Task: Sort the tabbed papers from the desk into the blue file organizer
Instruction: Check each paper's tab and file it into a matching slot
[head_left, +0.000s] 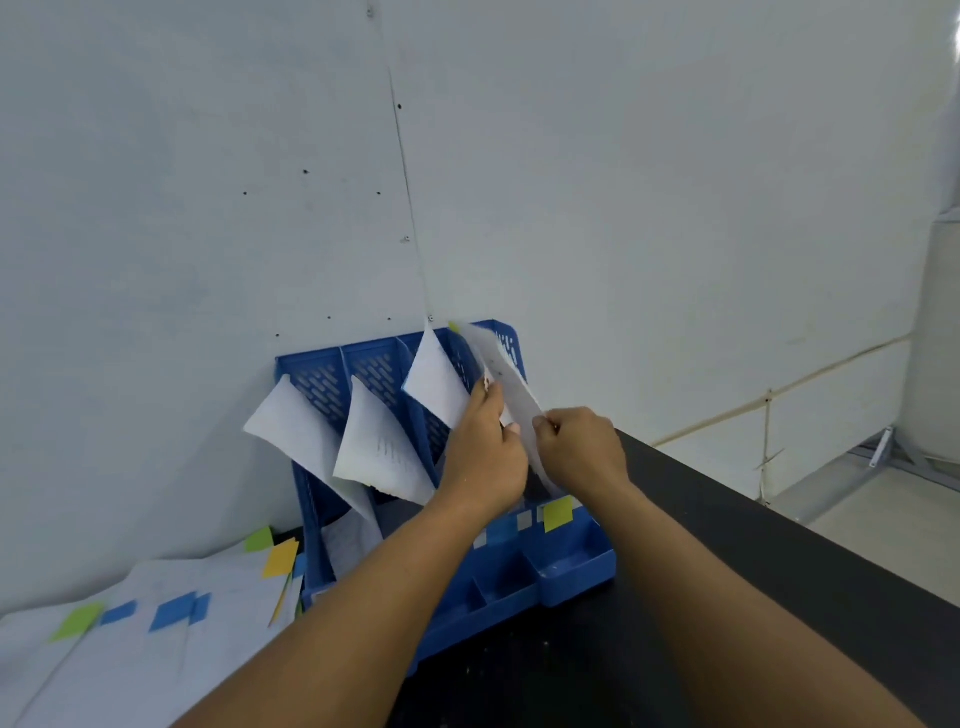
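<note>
Head view. A blue file organizer stands on a black tabletop against a pale panelled wall. Its upright compartments run from left to right; a low front tray of the same blue plastic projects toward the viewer.

Both hands meet at the rightmost compartment. The left hand pinches the near edge of a white sheet, fingers curled on the paper. The right hand grips the same sheet just beside it, fingers clenched round the edge. The sheet stands steeply tilted in the rightmost compartment, its top reaching the organizer's upper rim, with a small yellow-green tab at its top corner.

Three other sheets already sit in the compartments to the left and curl forward over the dividers: one at far left, one in the middle, one just left of the hands. The left forearm crosses the front tray and hides part of it. A yellow-green note and small grey labels mark the front edge below the hands.

A pile of tabbed papers lies on the tabletop left of the organizer, bearing green, blue and yellow tabs.
</note>
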